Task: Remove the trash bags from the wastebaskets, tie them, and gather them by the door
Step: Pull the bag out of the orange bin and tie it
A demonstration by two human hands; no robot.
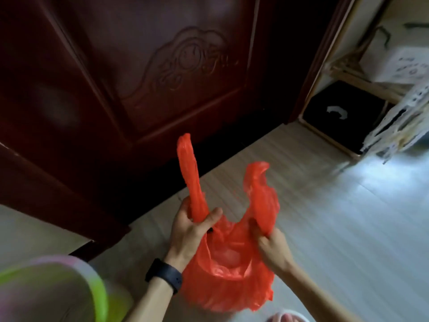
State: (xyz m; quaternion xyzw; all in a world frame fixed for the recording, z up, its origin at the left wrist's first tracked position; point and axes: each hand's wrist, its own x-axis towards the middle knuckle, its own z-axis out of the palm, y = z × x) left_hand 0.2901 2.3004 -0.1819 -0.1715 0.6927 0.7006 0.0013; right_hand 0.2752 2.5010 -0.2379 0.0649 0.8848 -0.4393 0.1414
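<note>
Head view: left grip (pixel 192 225), right grip (pixel 272 248) clutch red bag (pixel 222 284) handles; door (pixel 139 77), shelf (pixel 329 137) ahead.

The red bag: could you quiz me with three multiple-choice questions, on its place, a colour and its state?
1. Where is the trash bag? A. on the shelf B. hung on a hook C. held above the floor before the door
2. What colour is the wristband? A. black B. white C. red
3. How is the bag's top? A. knotted shut B. open, handles apart C. taped shut
Answers: 1 C, the left hand and right hand grip it by the door; 2 A, the band on the left wrist is black; 3 B, the handles stand apart, untied.
</note>
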